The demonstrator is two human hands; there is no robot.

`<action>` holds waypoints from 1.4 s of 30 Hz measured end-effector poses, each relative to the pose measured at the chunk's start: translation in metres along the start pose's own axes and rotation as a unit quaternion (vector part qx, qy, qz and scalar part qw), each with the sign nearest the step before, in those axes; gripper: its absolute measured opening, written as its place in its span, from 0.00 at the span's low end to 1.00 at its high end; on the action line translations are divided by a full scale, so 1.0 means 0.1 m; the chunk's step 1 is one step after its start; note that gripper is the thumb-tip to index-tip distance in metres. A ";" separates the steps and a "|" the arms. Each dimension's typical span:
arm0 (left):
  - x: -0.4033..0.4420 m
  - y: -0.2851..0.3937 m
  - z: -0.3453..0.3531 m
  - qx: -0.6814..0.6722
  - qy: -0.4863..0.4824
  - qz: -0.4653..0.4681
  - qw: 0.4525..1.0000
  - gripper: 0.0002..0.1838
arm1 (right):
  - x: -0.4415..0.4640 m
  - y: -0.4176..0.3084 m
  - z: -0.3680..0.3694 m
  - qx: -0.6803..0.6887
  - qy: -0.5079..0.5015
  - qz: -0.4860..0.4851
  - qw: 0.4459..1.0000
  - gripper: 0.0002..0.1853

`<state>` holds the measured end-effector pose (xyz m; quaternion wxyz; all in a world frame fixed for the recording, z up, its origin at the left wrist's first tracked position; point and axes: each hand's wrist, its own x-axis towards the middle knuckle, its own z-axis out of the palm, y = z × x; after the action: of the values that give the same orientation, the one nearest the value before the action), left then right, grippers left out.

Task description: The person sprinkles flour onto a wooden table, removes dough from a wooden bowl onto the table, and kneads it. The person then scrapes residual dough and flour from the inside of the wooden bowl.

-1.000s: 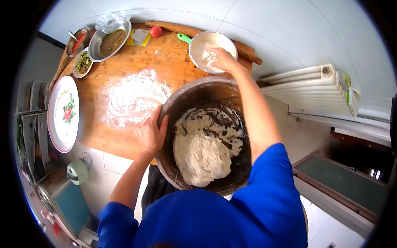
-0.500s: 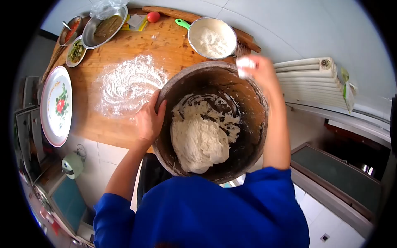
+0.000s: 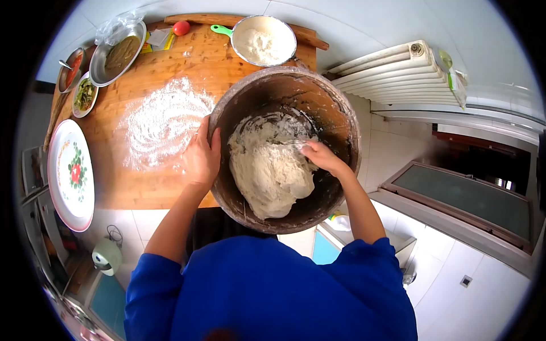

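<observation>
A large brown pot (image 3: pixel 347 128) is tilted at the table's front edge. My left hand (image 3: pixel 202 156) grips its left rim, thumb on the rim and fingers along the outside. Inside lies a big lump of pale dough (image 3: pixel 267 176), with loose flour at its upper side. My right hand (image 3: pixel 323 157) is in the pot at the right of the dough; its fingertips are floury and blurred, so their grip is unclear. Behind the pot stands a white bowl of flour (image 3: pixel 264 45) with a green handle.
Flour (image 3: pixel 165 122) is spread on the wooden table (image 3: pixel 133 190). A flowered tray (image 3: pixel 60 170) lies at the left. A metal basin (image 3: pixel 99 65), a dish of greens (image 3: pixel 85 96), a bowl of red sauce (image 3: pixel 71 71) and a tomato (image 3: pixel 181 28) stand behind. A radiator (image 3: pixel 398 71) is at the right.
My right hand has gone from the flour bowl, over the pot's right rim with white flour in it, down into the pot by the dough. My left hand has stayed on the rim.
</observation>
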<state>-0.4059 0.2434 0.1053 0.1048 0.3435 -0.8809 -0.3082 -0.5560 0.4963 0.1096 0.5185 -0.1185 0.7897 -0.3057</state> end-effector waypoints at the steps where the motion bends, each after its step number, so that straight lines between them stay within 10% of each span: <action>1: -0.01 0.00 0.00 -0.006 0.001 -0.001 1.000 0.19 | 0.03 0.03 -0.01 0.001 0.000 0.000 1.000 0.29; 5: 0.01 0.01 0.01 -0.016 0.002 -0.020 1.000 0.19 | 0.16 0.02 0.15 0.156 -0.076 0.153 0.973 0.45; 13: 0.00 0.02 -0.01 -0.042 0.002 -0.043 0.998 0.19 | 0.53 -0.56 0.59 0.007 -0.264 -0.007 0.965 0.42; 25: 0.00 -0.05 0.04 -0.008 0.013 -0.012 1.000 0.19 | -1.06 -0.45 -0.06 0.306 0.096 -0.041 0.946 0.25; 31: 0.00 -0.06 0.06 -0.013 0.017 -0.010 1.000 0.20 | -0.91 -0.28 -0.14 -0.100 0.028 -0.135 0.985 0.37; 35: 0.00 -0.04 0.06 -0.009 0.022 -0.002 1.000 0.20 | -0.93 0.29 0.24 0.419 0.145 0.220 0.869 0.44; 38: -0.01 -0.03 0.03 -0.018 0.010 -0.023 1.000 0.20 | -0.63 0.39 0.82 0.630 0.080 0.236 0.735 0.43; 42: 0.01 -0.04 0.05 -0.034 0.009 -0.027 0.999 0.20 | -0.38 0.09 1.21 0.657 0.145 0.126 0.729 0.42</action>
<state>-0.4067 0.2424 0.0992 0.1163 0.3664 -0.8591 -0.3379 -0.4304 0.4790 0.0998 0.3799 0.3981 0.4651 -0.6935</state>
